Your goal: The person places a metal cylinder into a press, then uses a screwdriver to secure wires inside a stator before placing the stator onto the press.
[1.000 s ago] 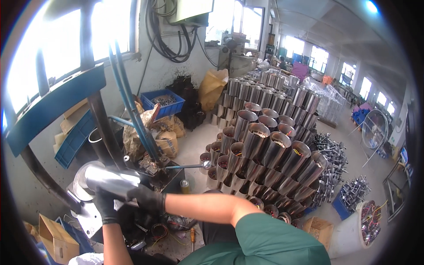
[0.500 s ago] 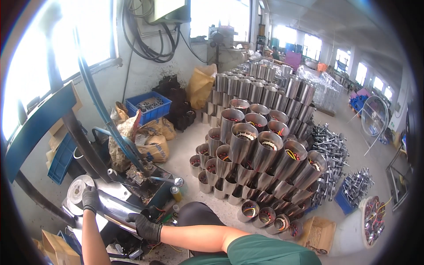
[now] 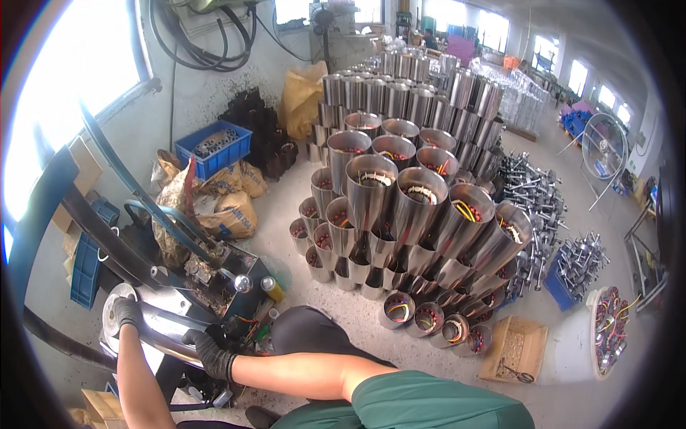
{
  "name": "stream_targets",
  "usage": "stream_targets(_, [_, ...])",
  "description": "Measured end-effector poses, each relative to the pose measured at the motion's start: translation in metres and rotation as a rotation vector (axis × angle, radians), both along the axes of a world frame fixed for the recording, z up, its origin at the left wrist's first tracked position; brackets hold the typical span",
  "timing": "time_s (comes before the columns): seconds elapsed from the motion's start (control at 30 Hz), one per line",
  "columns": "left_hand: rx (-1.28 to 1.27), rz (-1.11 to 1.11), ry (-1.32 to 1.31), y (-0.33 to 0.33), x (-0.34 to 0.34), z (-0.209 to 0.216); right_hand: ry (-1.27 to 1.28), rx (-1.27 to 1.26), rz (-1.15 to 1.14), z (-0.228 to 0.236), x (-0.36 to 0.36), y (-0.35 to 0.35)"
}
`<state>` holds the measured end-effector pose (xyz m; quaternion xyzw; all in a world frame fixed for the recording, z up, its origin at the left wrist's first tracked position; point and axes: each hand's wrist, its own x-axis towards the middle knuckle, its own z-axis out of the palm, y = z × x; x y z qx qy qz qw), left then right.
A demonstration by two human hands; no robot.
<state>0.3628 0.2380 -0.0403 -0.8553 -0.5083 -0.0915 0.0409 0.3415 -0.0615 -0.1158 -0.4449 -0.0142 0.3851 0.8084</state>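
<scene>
A shiny metal cylinder lies across the bench machine at the lower left, with my gloved hands at its two ends. My left hand curls over its far-left end, right beside a round metal disc. Around the nearer right end, my right hand is closed, its fingers partly hidden under the cylinder. A ball-ended lever sticks out from the machine base beyond my right hand.
Stacked metal cylinders with wired windings stand ahead. A yellow can is beside the machine. Blue curved arms rise at left. A cardboard box holding scissors and a white tub stand at right.
The view has tilted down and turned to the right, so the surroundings sit higher and farther left. Both hands stay on the metal cylinder.
</scene>
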Motion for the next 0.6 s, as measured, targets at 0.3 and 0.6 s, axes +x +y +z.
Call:
stream_targets(0.3, [0.021, -0.032, 0.040, -0.015, 0.016, 0.017, 0.037, 0.001, -0.177, -0.010, -0.006, -0.012])
stream_targets(0.6, [0.045, 0.001, -0.073, -0.001, 0.012, -0.001, 0.030, 0.038, -0.078, 0.015, -0.013, -0.057])
